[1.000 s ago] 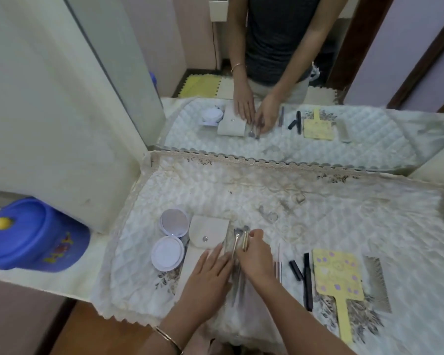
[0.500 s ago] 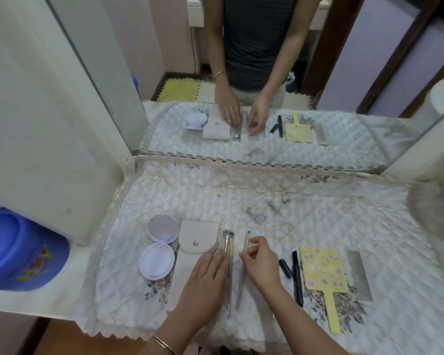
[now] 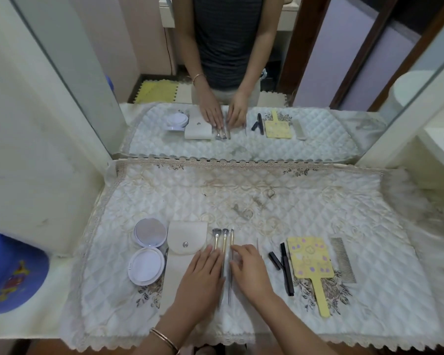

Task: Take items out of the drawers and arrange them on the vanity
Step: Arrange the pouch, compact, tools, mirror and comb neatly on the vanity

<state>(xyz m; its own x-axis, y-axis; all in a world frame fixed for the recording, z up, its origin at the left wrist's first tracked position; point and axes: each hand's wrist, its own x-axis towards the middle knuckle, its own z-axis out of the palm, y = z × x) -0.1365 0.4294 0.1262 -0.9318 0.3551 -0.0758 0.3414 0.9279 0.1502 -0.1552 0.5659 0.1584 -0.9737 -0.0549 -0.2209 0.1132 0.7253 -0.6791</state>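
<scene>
Three slim makeup brushes lie side by side on the quilted vanity cloth, bristles pointing away from me. My left hand rests flat on their left side, fingers spread, partly over a cream snap pouch. My right hand rests flat on their right side, fingertips touching the rightmost brush. Neither hand grips anything. A thin metal stick pokes out beyond my right hand. The brush handles are partly hidden between my hands.
An open white compact lies left of the pouch. To the right lie two black makeup pens, a yellow hand mirror and a metal comb. A wall mirror stands behind. A blue lidded tub sits at far left.
The brushes were bunched in my right hand a second ago; now they lie in a row on the cloth and both hands rest flat beside them.
</scene>
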